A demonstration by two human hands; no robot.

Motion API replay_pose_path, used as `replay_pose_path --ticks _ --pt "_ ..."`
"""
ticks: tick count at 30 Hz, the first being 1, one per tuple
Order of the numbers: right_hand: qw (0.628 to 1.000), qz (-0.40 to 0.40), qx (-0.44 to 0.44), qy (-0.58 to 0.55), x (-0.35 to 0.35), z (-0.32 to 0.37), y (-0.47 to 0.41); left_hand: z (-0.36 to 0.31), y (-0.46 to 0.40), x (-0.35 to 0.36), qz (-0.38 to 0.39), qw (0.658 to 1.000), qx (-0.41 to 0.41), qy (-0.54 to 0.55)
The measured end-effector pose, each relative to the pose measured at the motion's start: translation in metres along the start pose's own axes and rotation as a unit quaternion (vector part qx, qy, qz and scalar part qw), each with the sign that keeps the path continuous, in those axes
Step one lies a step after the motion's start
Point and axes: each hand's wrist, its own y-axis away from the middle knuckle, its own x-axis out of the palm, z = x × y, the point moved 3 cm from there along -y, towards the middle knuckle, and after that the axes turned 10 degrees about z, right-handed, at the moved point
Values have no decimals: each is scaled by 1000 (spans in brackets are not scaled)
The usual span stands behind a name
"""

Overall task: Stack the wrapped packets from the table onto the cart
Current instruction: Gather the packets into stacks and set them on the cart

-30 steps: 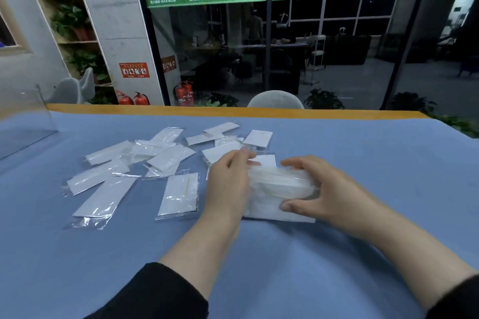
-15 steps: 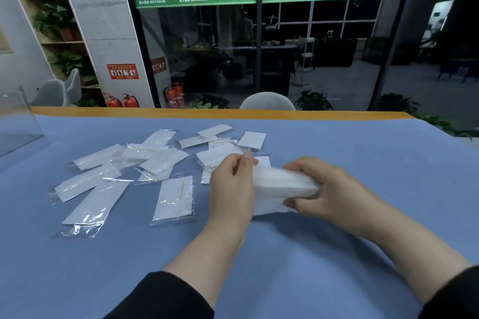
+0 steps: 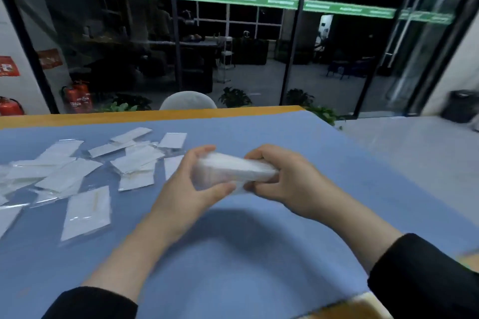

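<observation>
Gripping one stack of wrapped packets (image 3: 234, 169), left hand (image 3: 186, 189) and right hand (image 3: 287, 179) curl round its ends; writing unreadable.

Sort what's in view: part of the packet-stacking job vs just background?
Job: left hand and right hand gripping a packet stack; loose packets on the table.
Background: fire extinguishers, chair, plants, bin.

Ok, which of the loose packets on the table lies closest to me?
The single flat packet at the near left, lying apart from the scattered packets farther back.
</observation>
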Motion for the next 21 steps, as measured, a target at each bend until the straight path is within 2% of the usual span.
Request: replay_pose_path --ticks 4,8,12,16,21 --pt "997 -70 32 25 -32 2 91 -43 3 67 112 986 110 -57" --pt "984 -150 95 -7 -53 -22 213 -90 30 162 241 958 139 -75" --pt "970 -195 144 -22 -58 -51 330 -115 78 251 296 943 139 -64" --pt "962 -178 205 40 -57 -78 428 -109 124 339 360 929 83 -33" --pt "944 -149 291 45 -63 -121 511 -93 144 424 403 914 49 -3"
